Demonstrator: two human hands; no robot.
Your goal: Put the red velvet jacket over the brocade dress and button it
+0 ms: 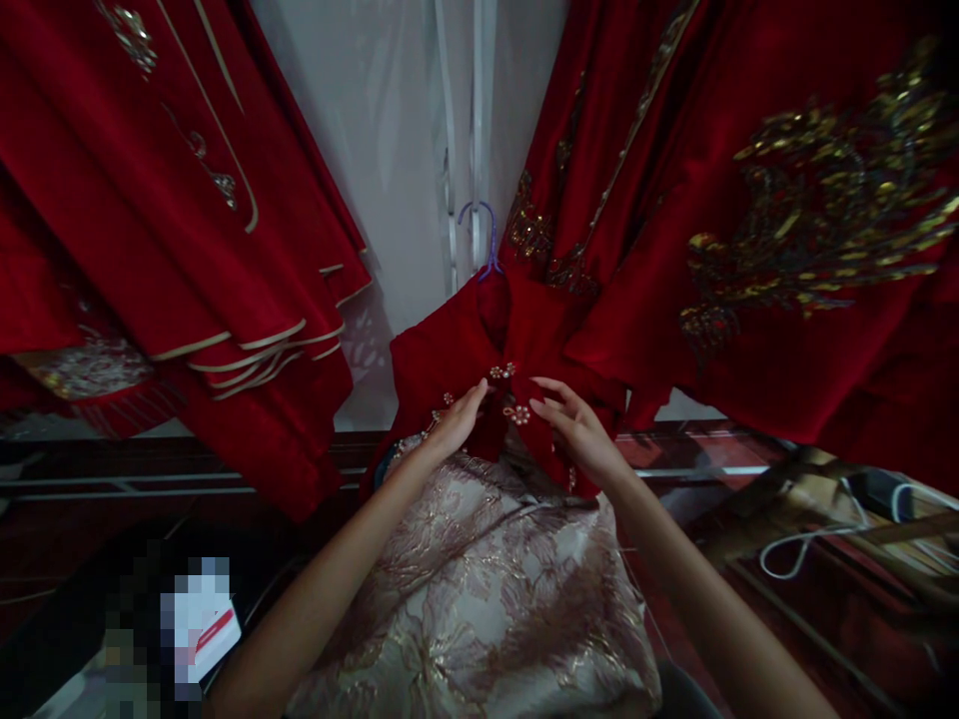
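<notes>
A red garment (442, 345) with a collar and a purple hanger (491, 240) at its neck is in front of me. Small flower-shaped beaded fastenings (516, 412) run down its front. My left hand (463, 417) lies against the front left of these fastenings, fingers stretched out and partly seen edge-on. On the other side, my right hand (573, 424) has its fingers apart, close to the lower fastening; whether it touches the cloth I cannot tell. Neither hand visibly holds anything. Pale brocade fabric with a floral pattern (494, 579) spreads below, between my forearms.
Red garments with light piping (247, 250) hang at the left. More red garments hang at the right, one with gold sequin embroidery (816, 210). A wooden frame with a white cable (786, 569) is at lower right. A partly pixelated bright object (217, 639) is at lower left.
</notes>
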